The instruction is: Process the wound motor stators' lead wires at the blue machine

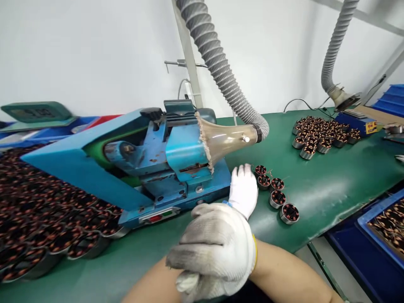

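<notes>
My left hand (243, 190), in a white knit glove with a blue cuff, lies back up on the green bench with its fingers stretched forward. It is between the blue belt-grinder-like machine (186, 149) and a short row of motor stators (278, 198), metal rings with copper windings. Its fingertips are close to the nearest of these. Across my left wrist lies my right hand (217, 248), in a soiled white glove with a yellow cuff. Its fingers are curled around the wrist, which it mostly hides. Whatever is under either palm is out of sight.
A grey ribbed hose (221, 63) joins the machine's clear funnel (229, 141). Many stators (53, 219) fill the left side. Another stator group (315, 132) stands at the back right by a blue box (356, 120). Blue crates (362, 221) flank the bench's right edge.
</notes>
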Available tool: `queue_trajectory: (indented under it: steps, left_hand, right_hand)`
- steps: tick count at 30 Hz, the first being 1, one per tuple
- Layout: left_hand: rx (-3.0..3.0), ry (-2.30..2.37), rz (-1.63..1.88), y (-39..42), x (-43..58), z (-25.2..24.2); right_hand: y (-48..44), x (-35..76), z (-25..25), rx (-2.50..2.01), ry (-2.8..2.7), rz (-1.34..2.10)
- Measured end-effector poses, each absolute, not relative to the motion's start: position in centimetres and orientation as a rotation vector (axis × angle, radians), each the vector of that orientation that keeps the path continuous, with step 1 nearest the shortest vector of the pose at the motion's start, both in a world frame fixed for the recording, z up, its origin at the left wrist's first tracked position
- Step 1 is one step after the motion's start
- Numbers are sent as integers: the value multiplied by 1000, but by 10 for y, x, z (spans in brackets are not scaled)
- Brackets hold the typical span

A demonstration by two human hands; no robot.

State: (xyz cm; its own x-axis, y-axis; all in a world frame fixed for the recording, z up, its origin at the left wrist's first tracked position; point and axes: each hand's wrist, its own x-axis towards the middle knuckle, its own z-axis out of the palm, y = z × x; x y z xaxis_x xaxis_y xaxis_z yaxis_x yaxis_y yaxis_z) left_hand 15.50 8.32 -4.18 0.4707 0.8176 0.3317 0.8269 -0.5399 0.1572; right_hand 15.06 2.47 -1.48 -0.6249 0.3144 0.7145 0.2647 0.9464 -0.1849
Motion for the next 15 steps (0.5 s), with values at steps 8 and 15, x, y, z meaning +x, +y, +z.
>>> queue_trajectory:
  steps: [8, 15]
  left_hand:
    - [-2650, -1540, -424, 94, 142, -33]
    - [-2988, -1538, -1033, 65, 110, -43]
  right_hand:
    - [24, 143, -20, -358, -2137, 48]
    - [18, 145, -10, -532, -2180, 240]
